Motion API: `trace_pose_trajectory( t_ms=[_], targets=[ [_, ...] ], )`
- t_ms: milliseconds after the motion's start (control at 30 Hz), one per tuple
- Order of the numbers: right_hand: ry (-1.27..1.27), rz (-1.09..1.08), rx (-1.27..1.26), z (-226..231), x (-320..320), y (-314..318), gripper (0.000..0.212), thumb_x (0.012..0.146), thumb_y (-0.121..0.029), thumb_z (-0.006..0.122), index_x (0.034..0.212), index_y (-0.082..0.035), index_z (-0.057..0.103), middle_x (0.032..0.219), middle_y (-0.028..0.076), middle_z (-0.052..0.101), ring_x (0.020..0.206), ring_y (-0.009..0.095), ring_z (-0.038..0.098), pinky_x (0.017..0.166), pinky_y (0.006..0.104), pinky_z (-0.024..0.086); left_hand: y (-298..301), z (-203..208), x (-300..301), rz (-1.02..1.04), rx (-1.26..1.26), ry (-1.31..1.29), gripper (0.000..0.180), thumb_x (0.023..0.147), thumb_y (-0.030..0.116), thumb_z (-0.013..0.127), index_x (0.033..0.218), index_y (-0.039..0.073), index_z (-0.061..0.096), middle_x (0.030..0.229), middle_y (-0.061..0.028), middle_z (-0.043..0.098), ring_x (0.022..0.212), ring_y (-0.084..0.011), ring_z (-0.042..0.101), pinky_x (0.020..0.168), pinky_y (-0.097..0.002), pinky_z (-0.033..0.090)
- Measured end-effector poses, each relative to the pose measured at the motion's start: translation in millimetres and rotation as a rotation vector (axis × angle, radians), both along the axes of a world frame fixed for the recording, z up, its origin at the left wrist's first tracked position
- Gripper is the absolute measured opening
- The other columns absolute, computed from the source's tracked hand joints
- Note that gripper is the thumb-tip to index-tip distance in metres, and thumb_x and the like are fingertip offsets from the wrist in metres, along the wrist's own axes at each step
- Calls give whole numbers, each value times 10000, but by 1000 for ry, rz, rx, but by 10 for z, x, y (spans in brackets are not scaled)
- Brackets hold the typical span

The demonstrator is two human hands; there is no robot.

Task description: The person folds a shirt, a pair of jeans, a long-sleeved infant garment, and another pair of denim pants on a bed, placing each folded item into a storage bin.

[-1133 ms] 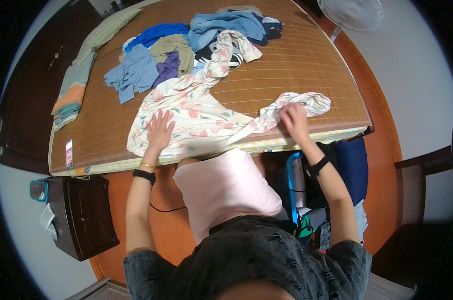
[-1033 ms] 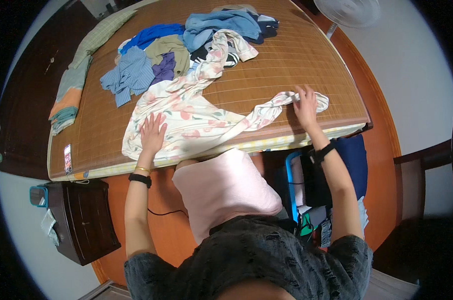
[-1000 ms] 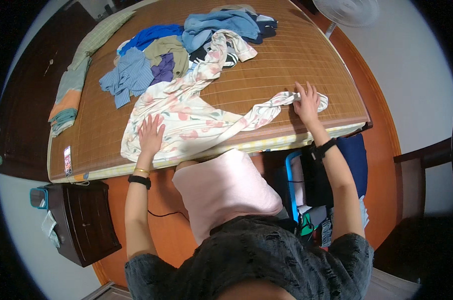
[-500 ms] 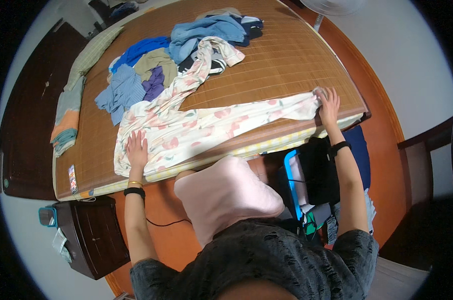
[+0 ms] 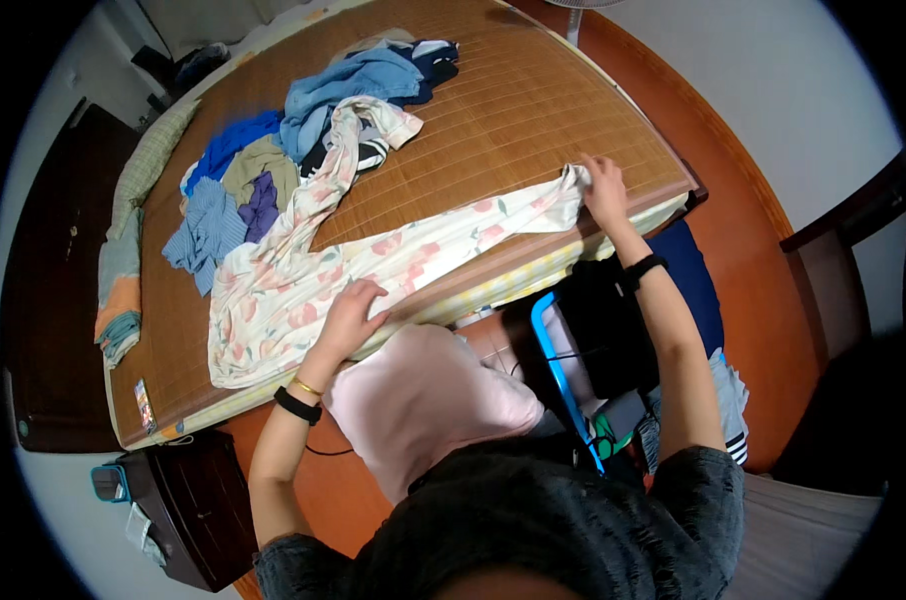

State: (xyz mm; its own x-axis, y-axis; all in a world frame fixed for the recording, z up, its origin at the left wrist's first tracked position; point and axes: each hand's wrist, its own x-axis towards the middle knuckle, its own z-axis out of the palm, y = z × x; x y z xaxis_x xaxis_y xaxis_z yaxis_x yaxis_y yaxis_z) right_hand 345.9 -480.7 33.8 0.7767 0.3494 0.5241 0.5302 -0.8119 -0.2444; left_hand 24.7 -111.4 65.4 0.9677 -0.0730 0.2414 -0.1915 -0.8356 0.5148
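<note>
Floral trousers: the white pair (image 5: 423,255), printed with pink flowers, lies spread along the near edge of the bed (image 5: 533,120), the wide end toward the bed's left corner.
Leg axis: one leg runs straight left to right, slanting slightly away from the bed's near edge; the other bends toward the bed's far side.
Right hand: at the bed's near right part, this hand (image 5: 603,195) is nearer the cuff (image 5: 571,192), pinching its end; the leg extends leftward from these fingers.
Left hand: over the bed's near edge, this hand (image 5: 349,318) has loosely curled fingers, thumb apart, beside the leg's lower border; contact cannot be told.
Clothes pile: toward the bed's far left are a striped blue shirt (image 5: 208,228), a purple garment (image 5: 260,207), a khaki garment (image 5: 258,170) and denim (image 5: 358,85), the bent leg lying against them.
Bed's left side: a checked pillow (image 5: 156,155), a folded blanket (image 5: 121,300) and, near the corner, a phone (image 5: 145,405).
Before the bed: pink cloth (image 5: 433,400) covers the lap.
Writing: none legible; the phone's screen is too small.
</note>
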Motion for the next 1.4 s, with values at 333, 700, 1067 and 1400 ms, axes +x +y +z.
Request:
trace_pose_trajectory(
  t_ms=[333,700,1067,1400],
  targets=[
    [-28,71,-457,541,594,353,243,739,-118,599,977,-152,634,1005,49,568,993,249,540,784,383,428,161,94,-10,259,356,24,238,670,43,639,900,55,576,872,-128,579,860,-328,561,732,-418,449],
    [-155,-71,-233,492,328,-273,224,708,-68,603,927,-114,602,875,91,585,885,283,561,738,416,422,136,224,-236,261,5,79,142,714,36,606,852,43,572,829,-146,579,802,-344,574,698,-393,465],
    [133,78,-94,494,-74,-369,257,738,-41,551,987,-49,614,996,161,591,941,379,561,792,439,459,168,48,-23,232,2,-28,119,842,124,565,831,5,571,859,-151,569,831,-325,536,713,-398,433],
    [447,228,-390,-190,224,177,475,946,-450,337,1394,-295,362,1508,51,229,1403,324,111,1027,679,131,387,-495,26,238,357,-49,506,862,218,544,1343,125,417,1469,-160,254,1336,-393,235,1061,-520,231]
  ],
)
